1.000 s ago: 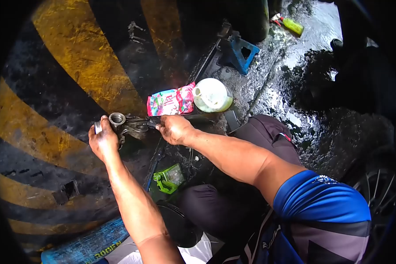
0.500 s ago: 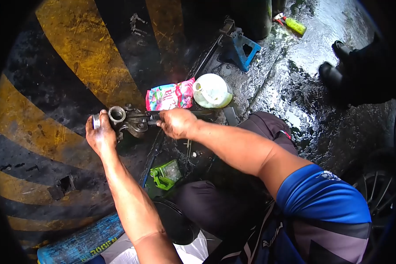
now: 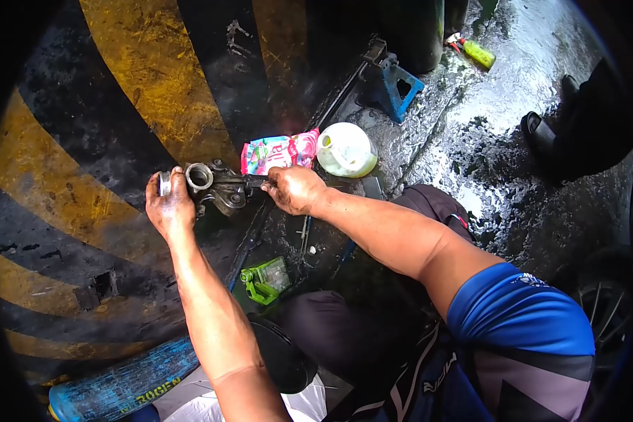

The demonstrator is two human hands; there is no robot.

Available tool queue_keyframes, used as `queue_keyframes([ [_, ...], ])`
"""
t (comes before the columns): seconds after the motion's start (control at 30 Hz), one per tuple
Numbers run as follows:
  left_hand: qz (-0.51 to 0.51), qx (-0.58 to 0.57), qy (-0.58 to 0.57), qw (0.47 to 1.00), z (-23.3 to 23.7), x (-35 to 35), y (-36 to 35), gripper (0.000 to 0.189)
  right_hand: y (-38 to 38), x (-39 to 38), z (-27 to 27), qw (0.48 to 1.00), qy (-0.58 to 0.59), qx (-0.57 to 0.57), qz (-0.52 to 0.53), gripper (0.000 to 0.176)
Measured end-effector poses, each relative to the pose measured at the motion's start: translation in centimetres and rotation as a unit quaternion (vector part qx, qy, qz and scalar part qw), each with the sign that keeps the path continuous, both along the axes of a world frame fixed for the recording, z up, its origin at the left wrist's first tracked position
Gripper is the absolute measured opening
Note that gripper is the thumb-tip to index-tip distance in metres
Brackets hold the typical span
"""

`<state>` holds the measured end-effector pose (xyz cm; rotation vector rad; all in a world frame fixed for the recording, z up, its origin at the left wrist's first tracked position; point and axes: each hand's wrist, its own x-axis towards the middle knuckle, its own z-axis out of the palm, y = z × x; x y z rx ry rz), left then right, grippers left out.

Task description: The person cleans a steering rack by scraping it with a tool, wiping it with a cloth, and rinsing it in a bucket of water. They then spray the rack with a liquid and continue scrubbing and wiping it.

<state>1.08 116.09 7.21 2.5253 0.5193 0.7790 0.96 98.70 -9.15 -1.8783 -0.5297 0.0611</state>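
A greasy metal car part with a round, open bore is held over the floor between my two hands. My left hand is closed round a short silver cylindrical piece, just left of the bore. The silver piece shows between thumb and fingers. My right hand is closed round the dark, rod-like right end of the metal part, its fingers curled and partly hiding what they grip. A pink-and-white packet lies just beyond the right hand, touching a white plastic jug.
A blue jack stand stands beyond the jug. Further off, a yellow-green spray bottle lies on the wet floor. Another person's shoe is at right. Near my knees are a green-framed object and a blue cylinder.
Both hands and the metal part sit slightly further right in view, along with the packet and jug, as the camera shifted. The other person's feet have moved a little. Both grips stay closed.
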Motion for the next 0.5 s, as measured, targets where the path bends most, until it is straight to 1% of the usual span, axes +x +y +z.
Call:
queue_keyframes([
  [0.03,-0.012,0.011,-0.005,1.000,0.1,0.0,0.1,0.056,0.3,0.0,-0.1,1.000,-0.001,-0.001,0.002,0.026],
  [0.1,-0.010,0.019,-0.011,1.000,0.3,-0.1,-0.6,0.055,0.1,0.2,1.4,1.000,-0.019,0.014,0.008,0.026],
  [0.13,-0.007,0.010,-0.010,1.000,0.3,0.0,-0.6,0.054,0.6,0.7,2.2,1.000,-0.027,-0.002,0.015,0.026],
  [0.17,-0.002,0.002,-0.008,1.000,0.1,0.0,-0.6,0.053,1.4,0.9,3.0,1.000,-0.015,0.022,0.010,0.026],
  [0.2,-0.027,-0.056,-0.021,0.998,0.0,-0.1,-0.5,0.047,1.3,0.5,2.6,1.000,-0.022,0.020,0.005,0.025],
  [0.23,-0.029,-0.053,-0.020,0.998,0.1,-0.3,-0.1,0.047,1.0,0.2,2.2,0.999,-0.032,0.019,-0.001,0.025],
  [0.3,-0.066,-0.065,-0.017,0.996,-0.3,-0.2,1.4,0.043,0.1,-0.2,-0.3,1.000,-0.008,-0.008,0.029,0.023],
  [0.33,-0.092,-0.100,-0.041,0.990,-0.8,-0.3,2.1,0.040,0.6,-0.4,-1.3,0.999,-0.046,0.011,0.024,0.022],
  [0.37,-0.088,-0.100,-0.040,0.990,-0.7,-0.8,2.2,0.040,0.7,-0.5,-0.8,0.999,-0.044,0.011,0.028,0.022],
  [0.43,-0.130,-0.100,-0.028,0.986,0.0,-1.2,2.0,0.039,0.2,0.0,2.2,0.998,-0.046,0.048,0.009,0.023],
  [0.47,-0.127,-0.100,-0.027,0.987,0.2,-1.3,2.0,0.039,-0.4,0.4,4.5,0.999,-0.022,0.044,0.021,0.024],
  [0.5,-0.143,-0.123,-0.024,0.982,0.2,-1.6,1.9,0.040,0.5,1.0,4.7,0.996,-0.052,0.061,0.029,0.025],
])
